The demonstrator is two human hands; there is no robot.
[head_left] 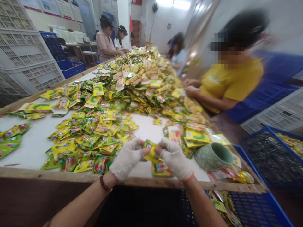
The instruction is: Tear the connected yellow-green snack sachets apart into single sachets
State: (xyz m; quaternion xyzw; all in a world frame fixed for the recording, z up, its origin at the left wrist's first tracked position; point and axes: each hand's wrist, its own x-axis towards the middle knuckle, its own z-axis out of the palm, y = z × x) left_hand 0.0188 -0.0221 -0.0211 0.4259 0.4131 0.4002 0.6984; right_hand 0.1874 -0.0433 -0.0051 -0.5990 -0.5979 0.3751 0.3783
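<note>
Between both hands, near the table's front edge, is a small yellow-and-green packet [150, 151]. My left hand [129, 157], in a white knit glove with bare fingertips, pinches its left side. On its right side are the fingers of my right hand [175, 157], gloved the same way and closed on it. Another packet [162, 168] lies on the white tabletop just below. Left of my left hand spreads a loose heap of yellow and green packets [87, 142], some printed with watermelon pictures. Flat yellow cards [197, 136] lie stacked beyond my right hand.
A large pile of packets [142, 91] runs down the table [139, 126]. At right stand a green cylindrical cup [203, 157] and a blue crate [260, 201]. A co-worker in a yellow shirt [232, 82] works along the right edge; several others are farther back. White crates [28, 56] rise at left.
</note>
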